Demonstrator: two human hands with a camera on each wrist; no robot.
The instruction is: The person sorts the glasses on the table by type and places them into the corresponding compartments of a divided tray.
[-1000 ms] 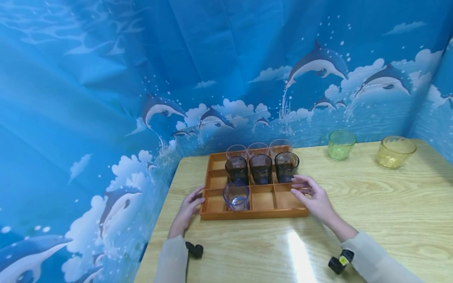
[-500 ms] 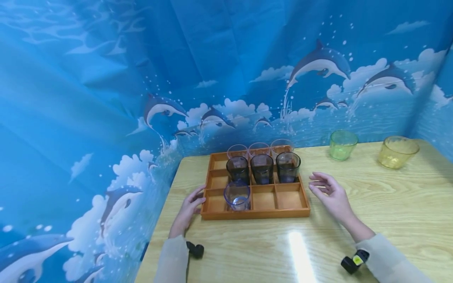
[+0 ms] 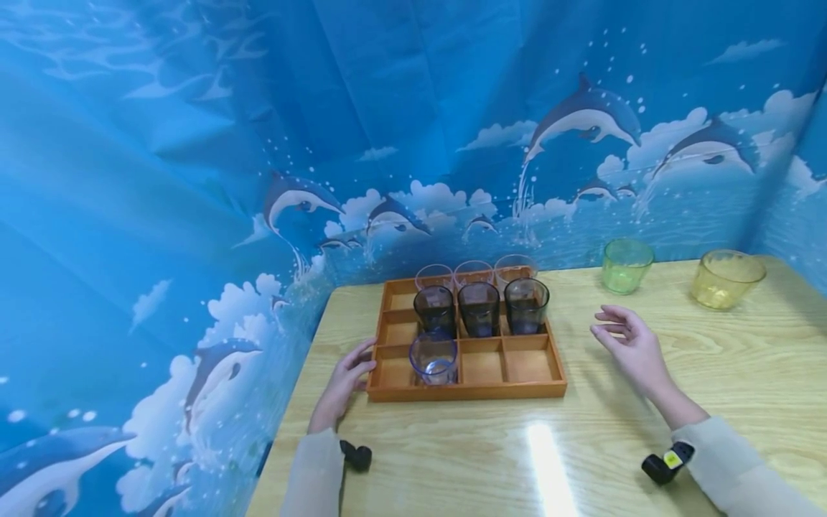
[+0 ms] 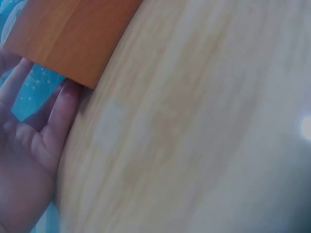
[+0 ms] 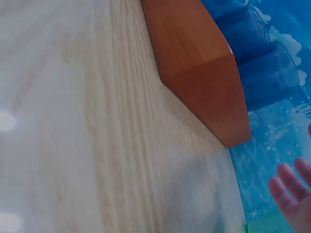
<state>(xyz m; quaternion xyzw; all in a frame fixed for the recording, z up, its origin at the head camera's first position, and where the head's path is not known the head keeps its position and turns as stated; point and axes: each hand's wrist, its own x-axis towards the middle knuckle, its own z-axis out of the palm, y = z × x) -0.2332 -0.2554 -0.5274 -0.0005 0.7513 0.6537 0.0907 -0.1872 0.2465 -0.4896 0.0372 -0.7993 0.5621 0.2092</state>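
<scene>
Both wrist views are blurred and close: the left wrist view gives only a corner of the orange wooden tray (image 4: 68, 36), a fingertip against it and pale wood grain; the right wrist view catches another tray corner and a few fingertips cut off at the frame edge.

From the head view, the left hand (image 3: 342, 384) rests with straight fingers against the left wall of the tray (image 3: 465, 392), near its front corner, holding nothing. The right hand (image 3: 633, 348) hovers above the worktop (image 3: 711, 388) to the right of the tray, apart from it, fingers loosely spread and holding nothing.

The tray is a shallow box split into square compartments. Three clear tumblers (image 3: 474, 271) fill its back row, partly hidden behind three dark smoked tumblers (image 3: 479, 309). A bluish clear tumbler (image 3: 433, 357) stands in the front row. A translucent green cup (image 3: 625, 265) and a yellow cup (image 3: 726, 278) stand well apart at the worktop's back right.
</scene>
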